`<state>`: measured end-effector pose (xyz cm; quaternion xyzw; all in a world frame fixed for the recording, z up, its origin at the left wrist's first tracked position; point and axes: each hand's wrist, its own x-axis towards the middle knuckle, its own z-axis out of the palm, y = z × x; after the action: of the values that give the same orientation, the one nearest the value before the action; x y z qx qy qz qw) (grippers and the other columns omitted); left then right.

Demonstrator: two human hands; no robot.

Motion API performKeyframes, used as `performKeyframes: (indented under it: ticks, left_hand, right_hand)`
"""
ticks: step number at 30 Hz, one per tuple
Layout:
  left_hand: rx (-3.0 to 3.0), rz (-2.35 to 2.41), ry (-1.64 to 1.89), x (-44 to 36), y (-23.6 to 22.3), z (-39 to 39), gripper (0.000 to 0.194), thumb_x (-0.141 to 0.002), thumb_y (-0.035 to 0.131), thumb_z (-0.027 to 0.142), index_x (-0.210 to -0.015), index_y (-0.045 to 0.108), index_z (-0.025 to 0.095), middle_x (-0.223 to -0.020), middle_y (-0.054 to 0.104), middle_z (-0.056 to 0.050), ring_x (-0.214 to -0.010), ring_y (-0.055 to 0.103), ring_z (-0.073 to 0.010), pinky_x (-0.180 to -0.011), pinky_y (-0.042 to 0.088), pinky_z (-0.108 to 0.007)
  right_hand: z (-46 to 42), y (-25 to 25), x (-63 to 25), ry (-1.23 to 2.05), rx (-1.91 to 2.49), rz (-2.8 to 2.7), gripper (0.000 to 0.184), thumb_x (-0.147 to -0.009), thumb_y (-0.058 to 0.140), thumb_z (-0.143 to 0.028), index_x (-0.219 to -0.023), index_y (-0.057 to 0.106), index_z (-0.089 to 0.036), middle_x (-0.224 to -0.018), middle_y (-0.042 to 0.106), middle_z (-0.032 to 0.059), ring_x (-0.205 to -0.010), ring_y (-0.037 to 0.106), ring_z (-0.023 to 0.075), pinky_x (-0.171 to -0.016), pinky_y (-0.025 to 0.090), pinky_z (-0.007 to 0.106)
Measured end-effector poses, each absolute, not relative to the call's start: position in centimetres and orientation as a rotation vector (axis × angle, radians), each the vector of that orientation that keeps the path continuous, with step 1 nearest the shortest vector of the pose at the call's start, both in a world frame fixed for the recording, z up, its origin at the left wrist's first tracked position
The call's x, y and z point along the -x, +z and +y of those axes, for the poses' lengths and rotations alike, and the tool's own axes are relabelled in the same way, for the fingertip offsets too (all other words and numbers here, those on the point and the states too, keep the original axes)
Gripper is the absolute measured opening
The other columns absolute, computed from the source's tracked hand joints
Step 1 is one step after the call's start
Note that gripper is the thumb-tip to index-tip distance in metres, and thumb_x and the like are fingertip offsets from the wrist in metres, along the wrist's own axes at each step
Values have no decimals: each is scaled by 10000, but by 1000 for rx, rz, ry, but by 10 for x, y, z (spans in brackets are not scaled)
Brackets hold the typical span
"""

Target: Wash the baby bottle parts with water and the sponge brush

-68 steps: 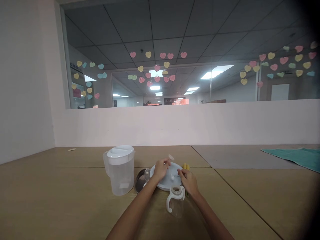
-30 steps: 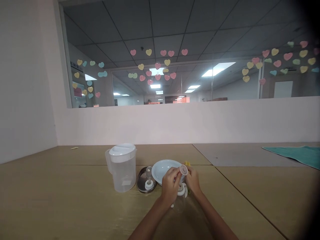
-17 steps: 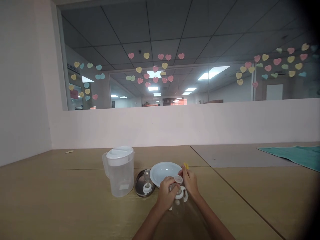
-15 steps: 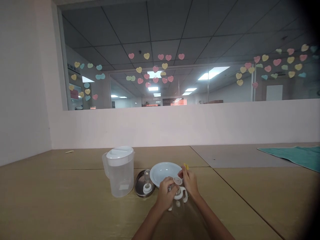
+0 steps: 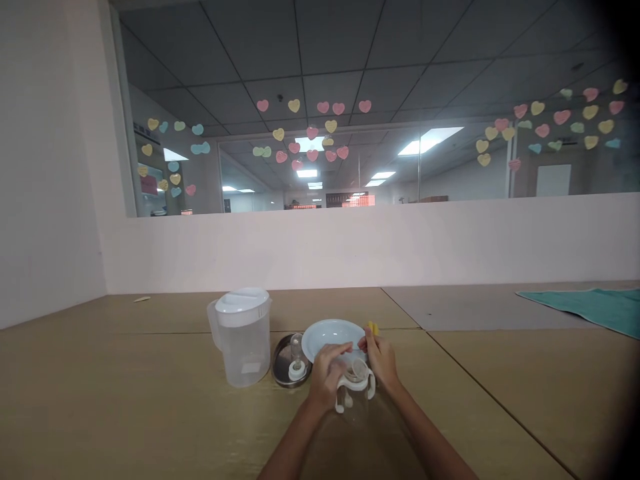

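The left hand [image 5: 326,375], fingers spread, lies just beside the clear two-handled bottle [image 5: 357,408], which stands on the tabletop [image 5: 165,400] between both hands, a tilted translucent disc [image 5: 359,367] at its mouth, while the right hand [image 5: 381,361] curls inward, its grip indiscernible.

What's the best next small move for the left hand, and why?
I'd probably close the left hand gently on the clear disc and level it: the disc looks tilted at the mouth of the handled bottle, and that hand is open right beside it.
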<state>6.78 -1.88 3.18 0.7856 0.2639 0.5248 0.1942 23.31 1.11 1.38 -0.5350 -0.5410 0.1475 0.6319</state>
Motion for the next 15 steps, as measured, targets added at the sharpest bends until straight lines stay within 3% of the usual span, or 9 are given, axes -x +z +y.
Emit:
performKeyframes:
  ticks: [4, 9, 12, 15]
  left_hand:
    - [-2272, 1281, 1586, -42, 35, 0, 389, -927, 314, 341, -1059, 656, 210, -1069, 661, -68, -1037, 548, -221, -950, 380, -365]
    - [-2435, 1961, 1179, -8, 26, 21, 400, -943, 278, 306, -1170, 592, 208, -1184, 607, -77, -1090, 510, -234, -967, 351, -360]
    - [-2380, 2086, 1059, 2, 14, 30, 400, -930, 313, 290, -1216, 560, 157, -1201, 592, -119, -1099, 514, -254, -949, 372, -365]
    - [-2341, 2140, 939, 5, 4, 38, 364, -912, 365, 285, -1136, 616, 148, -1164, 620, -122, -1082, 544, -258, -918, 397, -342]
  right_hand:
    - [12, 13, -235, 309, 1288, -1259, 678, -801, 286, -725, -585, 624, -178, -630, 668, 86, -606, 593, 205, -598, 393, 275]
    - [14, 11, -236, 323, 1314, -1285, 661, -789, 309, -724, -582, 626, -182, -631, 668, 78, -605, 587, 202, -582, 384, 270]
    - [14, 10, -237, 332, 1302, -1291, 661, -782, 321, -731, -576, 624, -181, -623, 664, 73, -600, 582, 200, -584, 381, 272]
    - [14, 10, -236, 361, 1266, -1284, 667, -775, 333, -743, -572, 628, -181, -645, 675, 76, -633, 598, 204, -618, 395, 274]
